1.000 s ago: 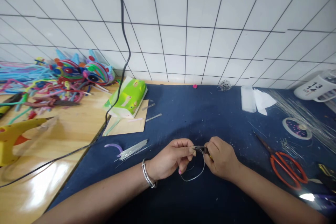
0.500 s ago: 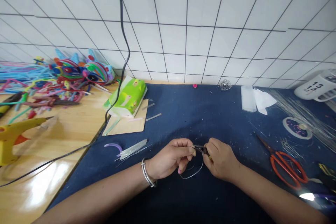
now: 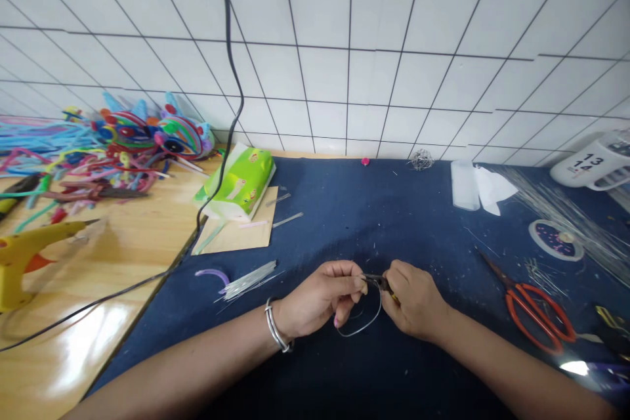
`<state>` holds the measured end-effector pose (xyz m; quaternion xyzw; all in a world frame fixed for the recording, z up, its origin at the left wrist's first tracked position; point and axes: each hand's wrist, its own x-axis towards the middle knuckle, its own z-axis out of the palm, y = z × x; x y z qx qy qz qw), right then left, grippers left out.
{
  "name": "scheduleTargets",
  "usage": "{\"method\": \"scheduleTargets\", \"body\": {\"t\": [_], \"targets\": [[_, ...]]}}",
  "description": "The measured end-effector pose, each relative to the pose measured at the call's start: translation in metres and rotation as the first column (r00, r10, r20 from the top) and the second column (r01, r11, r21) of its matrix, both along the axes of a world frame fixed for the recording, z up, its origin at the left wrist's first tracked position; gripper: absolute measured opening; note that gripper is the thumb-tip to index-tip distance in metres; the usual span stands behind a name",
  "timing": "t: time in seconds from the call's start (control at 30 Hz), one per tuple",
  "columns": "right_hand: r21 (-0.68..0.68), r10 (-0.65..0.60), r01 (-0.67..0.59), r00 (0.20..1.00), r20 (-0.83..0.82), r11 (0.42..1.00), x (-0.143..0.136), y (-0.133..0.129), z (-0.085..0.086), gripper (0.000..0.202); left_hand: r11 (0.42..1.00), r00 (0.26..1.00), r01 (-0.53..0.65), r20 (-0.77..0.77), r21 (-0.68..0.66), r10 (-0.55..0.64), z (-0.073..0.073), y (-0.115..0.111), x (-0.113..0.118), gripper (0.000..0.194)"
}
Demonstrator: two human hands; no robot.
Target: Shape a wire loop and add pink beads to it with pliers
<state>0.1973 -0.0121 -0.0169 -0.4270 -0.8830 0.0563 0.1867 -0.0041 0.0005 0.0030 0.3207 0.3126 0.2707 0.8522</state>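
A: Where's the wire loop point(image 3: 367, 321)?

B: Low centre of the blue worktop point(image 3: 344, 223), hanging between our hands. Left hand point(image 3: 319, 298) has a pinched grip on one end; right hand point(image 3: 416, 298) is closed on small pliers point(image 3: 377, 280) biting the wire at the top.

A: Step?

B: We judge we're twisting or closing the loop's ends. Next calls for a steady left pinch while the pliers turn.

A: Around?

B: Orange scissors point(image 3: 539, 315) to the right, wire strands point(image 3: 249, 279) to the left, tissue pack point(image 3: 241, 184) behind.

From head height we look forward and down, close over the bench point(image 3: 418, 210), facing the tiled wall point(image 3: 344, 46).
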Motion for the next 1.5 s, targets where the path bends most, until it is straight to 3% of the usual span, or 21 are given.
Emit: {"method": "scheduleTargets", "body": {"t": [0.17,0.43,0.73,1.0,1.5], "targets": [[-0.006,-0.018,0.018,1.0,-0.007,1.0,-0.0022,0.0006,0.0005,0.014,1.0,1.0,-0.008,-0.015,0.016,0.009,-0.0001,0.0002,0.0004,0.012],[-0.034,-0.081,0.079,0.994,-0.073,0.996,-0.0066,0.0075,0.0051,0.012,0.939,0.952,-0.226,-0.145,0.26,0.269,-0.0001,-0.0023,0.0042,0.02],[-0.032,-0.132,0.13,0.99,-0.046,0.991,-0.005,0.0099,0.0096,0.021,0.863,0.899,-0.203,-0.261,0.462,0.352,0.0049,-0.0051,0.0027,0.022],[-0.047,-0.133,0.131,0.99,-0.045,0.99,-0.0049,0.0092,0.0083,0.025,0.871,0.911,-0.181,-0.256,0.457,0.324,0.0031,-0.0053,0.0026,0.021],[0.089,-0.073,0.078,0.996,-0.056,0.993,-0.0014,0.0079,0.007,0.022,0.966,0.979,-0.163,-0.092,0.2,0.184,-0.0031,-0.0076,0.0069,0.019]]}}
